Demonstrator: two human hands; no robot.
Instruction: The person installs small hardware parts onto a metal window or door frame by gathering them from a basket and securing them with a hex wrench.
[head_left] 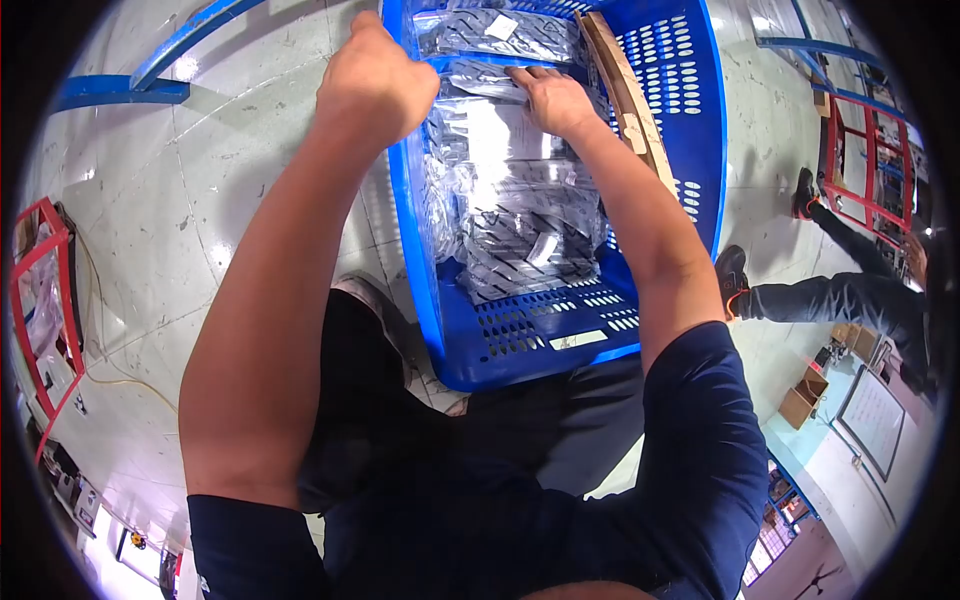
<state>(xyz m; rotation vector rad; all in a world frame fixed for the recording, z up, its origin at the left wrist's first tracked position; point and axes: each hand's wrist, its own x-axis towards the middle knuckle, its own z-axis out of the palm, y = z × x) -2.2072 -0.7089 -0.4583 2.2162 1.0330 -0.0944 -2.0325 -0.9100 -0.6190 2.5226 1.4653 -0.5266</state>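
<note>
A blue plastic crate (425,300) with slotted walls stands on the floor in front of me. Inside lie several clear plastic bags (535,240) printed with dark slanted stripes, laid in a row; what they contain is hard to make out. My left hand (375,85) is closed at the crate's left rim, its fingertips mostly hidden behind the hand. Over the bags near the far end, my right hand (558,100) rests with its fingers stretched out, touching the plastic. Along the crate's right side, long brown cardboard strips (628,90) stand on edge.
Blue metal bars (195,45) cross the upper left. Red metal frames stand at the left (70,310) and far right (870,170). Another person's leg (830,297) reaches in from the right, a shoe close to the crate. A pale table (850,510) carries a whiteboard and a small box.
</note>
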